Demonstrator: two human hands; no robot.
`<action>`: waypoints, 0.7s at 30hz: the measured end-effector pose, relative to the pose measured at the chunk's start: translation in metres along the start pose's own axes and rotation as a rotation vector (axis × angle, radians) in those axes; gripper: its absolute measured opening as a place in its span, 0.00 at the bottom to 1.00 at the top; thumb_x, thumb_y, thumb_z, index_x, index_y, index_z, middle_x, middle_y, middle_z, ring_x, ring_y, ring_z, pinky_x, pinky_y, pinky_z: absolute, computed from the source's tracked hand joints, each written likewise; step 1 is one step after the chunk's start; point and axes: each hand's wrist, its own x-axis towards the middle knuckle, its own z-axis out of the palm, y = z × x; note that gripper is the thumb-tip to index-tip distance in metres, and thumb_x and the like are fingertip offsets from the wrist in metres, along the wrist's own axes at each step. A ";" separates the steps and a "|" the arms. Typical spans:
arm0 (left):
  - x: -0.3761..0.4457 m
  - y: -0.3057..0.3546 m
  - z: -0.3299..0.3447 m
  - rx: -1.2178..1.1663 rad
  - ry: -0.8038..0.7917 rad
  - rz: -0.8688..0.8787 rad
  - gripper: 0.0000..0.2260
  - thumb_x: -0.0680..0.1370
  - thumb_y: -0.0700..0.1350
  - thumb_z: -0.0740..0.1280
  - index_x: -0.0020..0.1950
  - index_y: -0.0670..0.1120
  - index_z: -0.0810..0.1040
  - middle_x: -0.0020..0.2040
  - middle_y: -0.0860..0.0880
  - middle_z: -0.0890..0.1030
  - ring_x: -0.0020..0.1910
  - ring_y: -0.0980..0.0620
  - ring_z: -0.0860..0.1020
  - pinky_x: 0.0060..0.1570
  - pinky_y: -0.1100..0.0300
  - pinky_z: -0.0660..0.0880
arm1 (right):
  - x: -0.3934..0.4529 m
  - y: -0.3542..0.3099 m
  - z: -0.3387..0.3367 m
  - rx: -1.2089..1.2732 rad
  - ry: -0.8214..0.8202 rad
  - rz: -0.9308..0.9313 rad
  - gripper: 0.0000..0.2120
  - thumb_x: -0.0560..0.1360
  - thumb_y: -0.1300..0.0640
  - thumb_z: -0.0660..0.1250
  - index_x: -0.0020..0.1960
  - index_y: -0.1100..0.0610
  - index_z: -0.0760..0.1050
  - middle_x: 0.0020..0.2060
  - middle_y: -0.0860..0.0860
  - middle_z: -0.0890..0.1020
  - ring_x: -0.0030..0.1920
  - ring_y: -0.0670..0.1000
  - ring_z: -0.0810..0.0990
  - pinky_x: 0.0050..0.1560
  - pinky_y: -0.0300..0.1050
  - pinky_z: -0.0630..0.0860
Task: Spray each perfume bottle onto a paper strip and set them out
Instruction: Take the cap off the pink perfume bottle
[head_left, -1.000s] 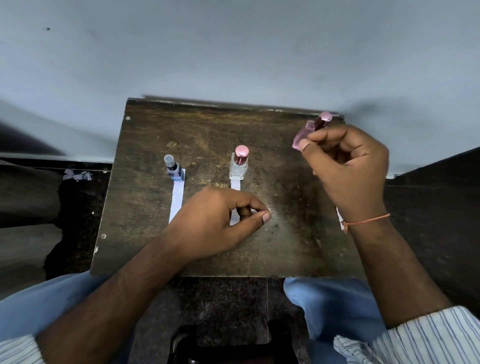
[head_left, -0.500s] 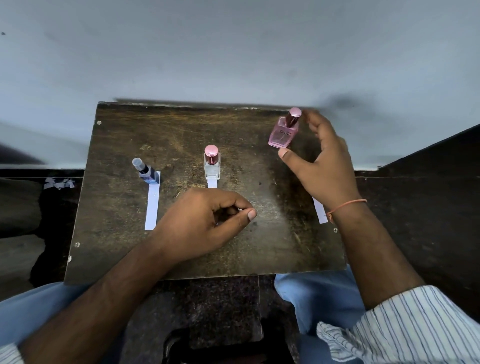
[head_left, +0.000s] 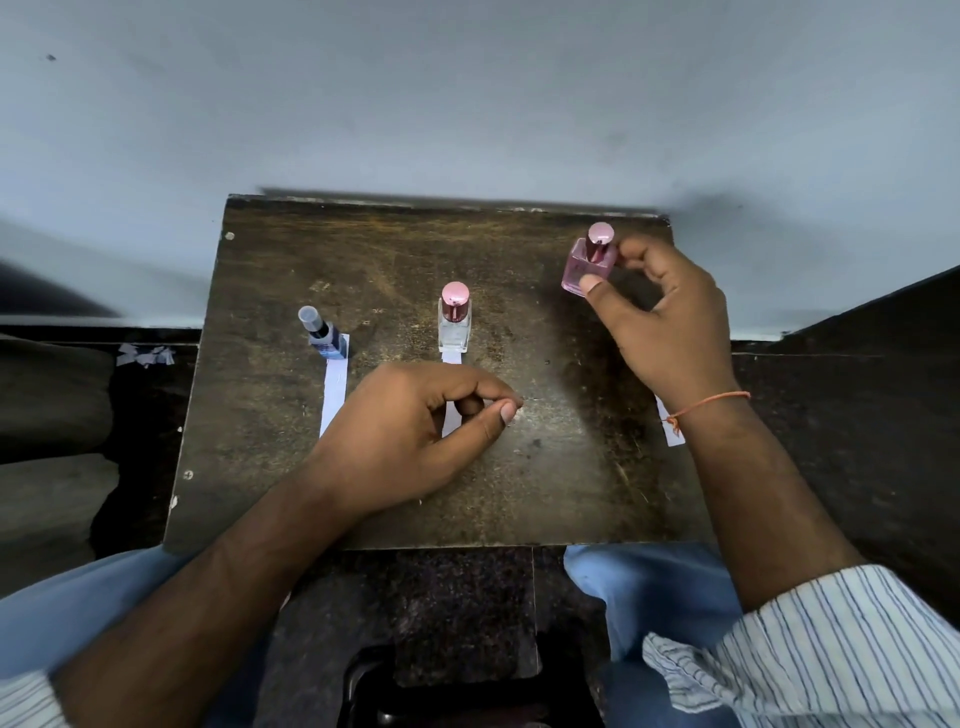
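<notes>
On the dark wooden board (head_left: 291, 467), a blue perfume bottle (head_left: 322, 335) stands at the head of a white paper strip (head_left: 334, 395). A clear bottle with a pink cap (head_left: 455, 322) stands on a second strip (head_left: 450, 419), which my left hand (head_left: 415, 436) partly covers. That hand rests on the board with its fingers curled and the thumb tip against the forefinger; I see nothing in it. My right hand (head_left: 670, 322) pinches the pink perfume bottle (head_left: 587, 265) upright near the back right corner. A third strip (head_left: 671, 431) shows beside my right wrist.
The board ends close behind the bottles against a pale grey wall (head_left: 467, 104). Torn paper scraps (head_left: 145, 356) lie on the dark ledge to the left. My knees in blue trousers (head_left: 649, 587) sit below the board's front edge.
My right hand has brought the pink bottle from a tilted hold above the board down to upright at the back right corner. The left hand has stayed where it was.
</notes>
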 end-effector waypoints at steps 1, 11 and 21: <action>0.000 -0.001 -0.001 -0.016 0.015 0.003 0.05 0.83 0.49 0.73 0.54 0.53 0.89 0.41 0.55 0.87 0.31 0.58 0.80 0.31 0.65 0.74 | -0.001 -0.001 0.000 0.004 -0.002 -0.006 0.18 0.72 0.37 0.73 0.60 0.39 0.83 0.53 0.39 0.88 0.59 0.49 0.85 0.64 0.61 0.80; -0.003 0.002 -0.012 -0.244 0.299 0.070 0.09 0.82 0.41 0.74 0.61 0.46 0.84 0.35 0.49 0.82 0.21 0.43 0.70 0.23 0.58 0.66 | -0.019 -0.026 -0.006 0.115 -0.152 -0.286 0.15 0.72 0.51 0.80 0.57 0.42 0.84 0.46 0.43 0.84 0.44 0.47 0.80 0.41 0.50 0.78; 0.000 0.004 -0.014 -0.252 0.308 0.050 0.17 0.82 0.41 0.74 0.71 0.46 0.80 0.36 0.48 0.81 0.21 0.47 0.69 0.22 0.59 0.64 | -0.032 -0.041 0.009 0.087 -0.432 -0.483 0.16 0.71 0.55 0.80 0.59 0.56 0.89 0.48 0.41 0.88 0.45 0.51 0.82 0.48 0.44 0.76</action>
